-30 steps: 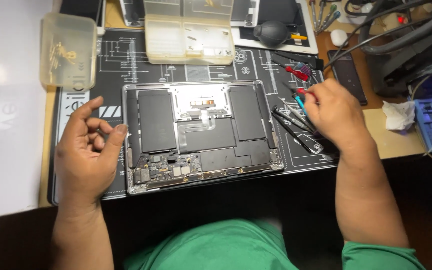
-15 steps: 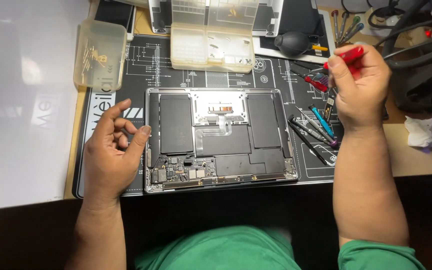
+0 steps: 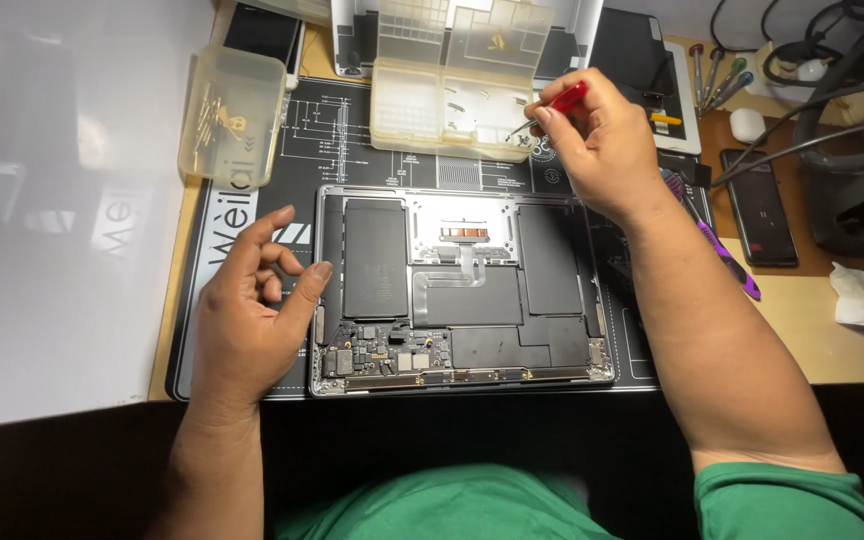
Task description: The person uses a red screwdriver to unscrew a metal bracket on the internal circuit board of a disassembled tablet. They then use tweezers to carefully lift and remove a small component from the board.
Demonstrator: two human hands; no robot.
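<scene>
The right hand [image 3: 607,150] pinches a red-handled screwdriver [image 3: 552,108], tip at the compartmented screw box [image 3: 452,100] on the mat's far edge. The left hand [image 3: 252,315], half-curled and empty, rests beside the opened laptop [image 3: 462,290] mid-mat; its bottom cover is off, internals still mounted.

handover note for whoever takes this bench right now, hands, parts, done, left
Left hand: holds nothing, fingers half curled, thumb at the left edge of the open laptop.
Right hand: grip shut on a red-handled screwdriver, tip over the compartment box behind the laptop.
Parts: laptop lies back cover off on the black mat, batteries and board exposed; small tub of screws at the mat's far left corner.
Done: cover removed.
Left: insides still in place, nothing lifted out.
</scene>
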